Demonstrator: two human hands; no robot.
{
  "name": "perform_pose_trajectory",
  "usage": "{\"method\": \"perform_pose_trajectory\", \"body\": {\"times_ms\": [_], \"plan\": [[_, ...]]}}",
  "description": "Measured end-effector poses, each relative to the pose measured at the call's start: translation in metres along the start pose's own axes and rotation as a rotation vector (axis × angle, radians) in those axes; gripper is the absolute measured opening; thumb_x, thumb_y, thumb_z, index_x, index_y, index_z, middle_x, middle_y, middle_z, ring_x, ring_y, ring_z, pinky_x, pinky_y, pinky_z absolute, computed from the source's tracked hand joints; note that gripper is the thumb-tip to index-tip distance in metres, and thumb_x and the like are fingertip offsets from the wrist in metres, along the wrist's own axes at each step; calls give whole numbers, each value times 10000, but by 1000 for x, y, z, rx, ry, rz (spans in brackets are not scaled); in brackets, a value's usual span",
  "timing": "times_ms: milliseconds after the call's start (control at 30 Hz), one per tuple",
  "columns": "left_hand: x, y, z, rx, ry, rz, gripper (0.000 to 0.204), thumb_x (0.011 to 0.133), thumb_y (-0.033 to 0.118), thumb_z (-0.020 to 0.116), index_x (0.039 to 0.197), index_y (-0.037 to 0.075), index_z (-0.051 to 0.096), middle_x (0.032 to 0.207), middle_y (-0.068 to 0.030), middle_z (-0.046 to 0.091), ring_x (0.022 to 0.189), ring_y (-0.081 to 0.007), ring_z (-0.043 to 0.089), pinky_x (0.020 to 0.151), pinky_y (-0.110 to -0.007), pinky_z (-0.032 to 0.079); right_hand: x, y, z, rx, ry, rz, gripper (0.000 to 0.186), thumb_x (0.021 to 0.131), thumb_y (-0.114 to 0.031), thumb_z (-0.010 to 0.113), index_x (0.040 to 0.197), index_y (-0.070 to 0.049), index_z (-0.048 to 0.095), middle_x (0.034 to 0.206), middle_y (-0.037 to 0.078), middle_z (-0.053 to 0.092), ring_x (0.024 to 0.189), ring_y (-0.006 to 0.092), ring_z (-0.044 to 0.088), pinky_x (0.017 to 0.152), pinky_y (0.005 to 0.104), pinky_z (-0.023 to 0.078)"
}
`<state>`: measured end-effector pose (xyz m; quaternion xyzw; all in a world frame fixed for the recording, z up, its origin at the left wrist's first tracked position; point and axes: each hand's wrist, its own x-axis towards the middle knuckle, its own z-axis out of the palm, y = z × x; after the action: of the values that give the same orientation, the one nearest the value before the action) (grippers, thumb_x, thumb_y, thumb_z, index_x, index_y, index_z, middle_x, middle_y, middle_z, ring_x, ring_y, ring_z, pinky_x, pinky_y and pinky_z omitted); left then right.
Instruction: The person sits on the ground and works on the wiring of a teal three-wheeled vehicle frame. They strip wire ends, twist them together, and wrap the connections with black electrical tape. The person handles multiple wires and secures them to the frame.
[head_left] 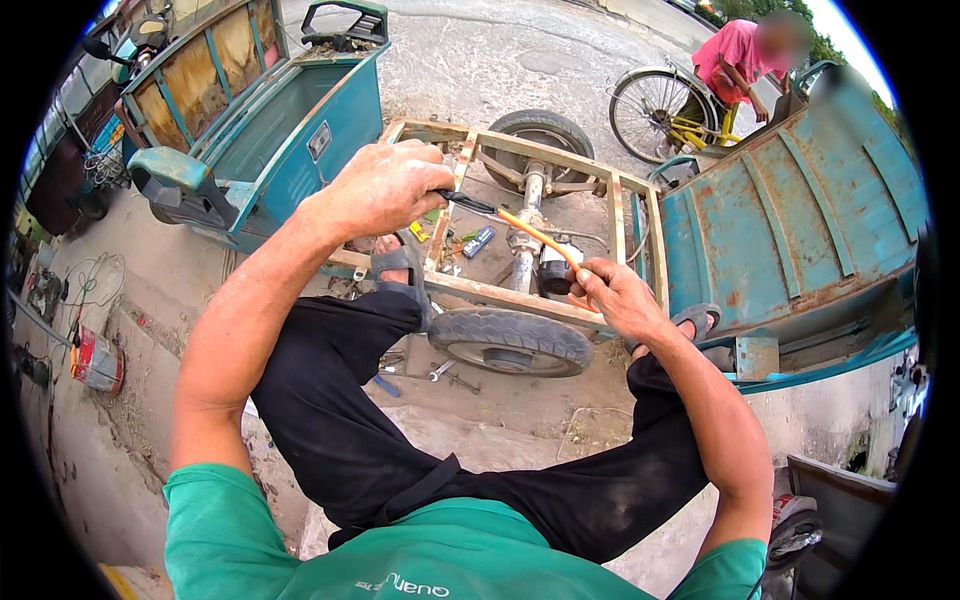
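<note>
An orange cable [541,237] with a black end section [468,203] stretches slantwise between my two hands. My left hand [395,187] is closed, pinching the black end. Farther right and nearer to me, my right hand [622,299] grips the orange part, and a short loop of it hangs below the fingers. Both hands are above a beige vehicle frame [480,291]. Under the cable are a rear axle [524,262] and a black motor-like unit [556,270]. A tyred wheel [511,343] lies at the frame's near side, another wheel [548,130] at its far side.
A teal cargo body [290,160] stands left; a rusty teal panel [790,215] leans right. A small blue box [479,242] lies inside the frame. A wrench [440,371] is on the ground near my feet. A person in pink [728,55] is beside a bicycle [650,115].
</note>
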<state>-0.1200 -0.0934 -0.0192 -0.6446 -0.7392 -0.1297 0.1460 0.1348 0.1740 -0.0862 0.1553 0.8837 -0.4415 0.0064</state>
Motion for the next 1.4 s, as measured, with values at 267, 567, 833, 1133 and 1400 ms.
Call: {"method": "perform_pose_trajectory", "body": {"times_ms": [267,567,833,1133,1400], "plan": [[-16,-37,-22,60,224,-175,169,903,164,715,1038,62,721,938,-72,652,954,-281,643,815,-433,518,73,-43,-6,8,218,-187,351,1058,-264,514,1113,30,697,831,47,659,759,116,573,696,296,474],[-46,-115,20,99,324,-350,189,813,78,766,994,47,721,1039,-75,644,1060,-284,615,866,-424,515,159,-50,80,132,186,-119,349,1025,-292,561,1064,22,708,827,78,709,757,154,619,733,342,502],[-58,-140,109,21,515,-634,266,774,56,795,1029,37,723,1128,-101,642,1103,-301,595,885,-427,517,226,-34,116,232,196,13,373,1006,-321,590,1047,24,726,834,129,728,788,217,679,753,399,519],[-66,-170,221,-1826,482,-1247,685,1043,600,455,1271,-27,611,902,-84,688,695,-151,610,478,-270,409,284,-30,151,127,72,-25,342,1016,-283,592,1059,35,712,826,88,699,708,156,612,678,357,506],[-77,-229,277,-1989,682,-1375,355,937,455,728,1054,122,692,766,45,613,639,-105,515,513,-278,321,301,-20,184,-2,-212,-135,344,928,-294,666,1070,10,744,926,256,722,880,389,715,797,469,541]]}}
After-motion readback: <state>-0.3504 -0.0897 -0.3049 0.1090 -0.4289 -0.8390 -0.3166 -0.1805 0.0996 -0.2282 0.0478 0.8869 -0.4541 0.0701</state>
